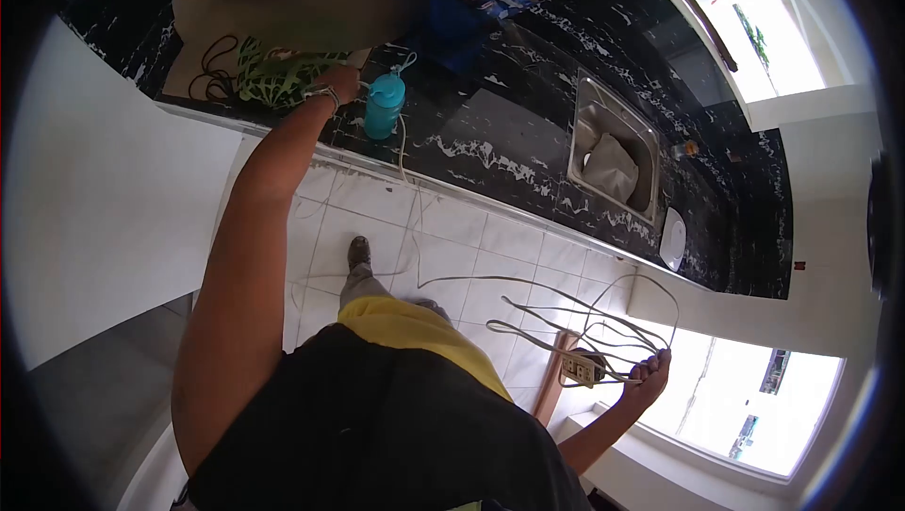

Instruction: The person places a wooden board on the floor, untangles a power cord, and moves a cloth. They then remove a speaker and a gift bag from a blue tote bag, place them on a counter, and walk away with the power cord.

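Observation:
My left hand [344, 82] is closed at the counter's front edge, between a green mesh bag [269, 73] and a turquoise bottle [383, 110]. A pale cable [481, 278] runs from beside this hand past the bottle, over the edge and down across the floor. Its other part hangs in loose loops from my right hand [650, 370], whose fingers are wrapped round it. Beside the loops is an outlet box [578, 370], left of my right hand. My left fingertips are partly hidden.
The black counter [490, 124] carries brown paper [193, 11], a dark cord [215, 77], a blue bag [452, 25] and a white dish [672, 239]. A grey cloth [611, 169] lies in the steel sink [586, 115]. A wooden piece [552, 384] stands by the window.

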Action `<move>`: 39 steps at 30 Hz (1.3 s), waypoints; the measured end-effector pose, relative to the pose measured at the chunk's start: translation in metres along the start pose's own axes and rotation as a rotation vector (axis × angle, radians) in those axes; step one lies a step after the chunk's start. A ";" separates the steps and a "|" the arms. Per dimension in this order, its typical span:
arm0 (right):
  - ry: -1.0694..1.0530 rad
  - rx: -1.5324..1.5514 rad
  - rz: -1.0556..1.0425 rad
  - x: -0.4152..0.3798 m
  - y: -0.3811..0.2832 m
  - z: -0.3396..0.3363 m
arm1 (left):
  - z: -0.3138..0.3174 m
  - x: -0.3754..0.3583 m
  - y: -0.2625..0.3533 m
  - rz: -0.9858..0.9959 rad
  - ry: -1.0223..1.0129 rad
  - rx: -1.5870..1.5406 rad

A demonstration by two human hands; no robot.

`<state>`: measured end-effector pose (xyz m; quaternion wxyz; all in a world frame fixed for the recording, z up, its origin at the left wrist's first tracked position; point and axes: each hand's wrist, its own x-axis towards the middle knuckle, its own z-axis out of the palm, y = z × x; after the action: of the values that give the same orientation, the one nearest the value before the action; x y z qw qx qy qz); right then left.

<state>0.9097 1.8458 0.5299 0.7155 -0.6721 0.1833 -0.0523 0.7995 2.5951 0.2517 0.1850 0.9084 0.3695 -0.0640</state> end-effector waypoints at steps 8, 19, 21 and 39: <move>-0.040 -0.044 0.088 -0.011 0.025 -0.001 | -0.116 -0.052 0.058 0.464 0.629 -0.574; -0.247 -0.081 0.104 0.050 0.055 -0.003 | -0.016 -0.327 -0.055 -0.247 0.928 -0.518; -0.319 -0.188 0.098 0.061 0.055 0.018 | 0.073 -0.374 -0.110 -0.546 0.768 -0.276; -1.217 -0.431 0.229 -0.082 0.113 0.069 | 0.511 -0.962 0.351 -2.232 0.130 -1.696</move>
<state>0.8376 1.9477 0.4365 0.5418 -0.6863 -0.1776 0.4517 0.3622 1.5455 0.1249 0.5050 -0.2455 0.8207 0.1059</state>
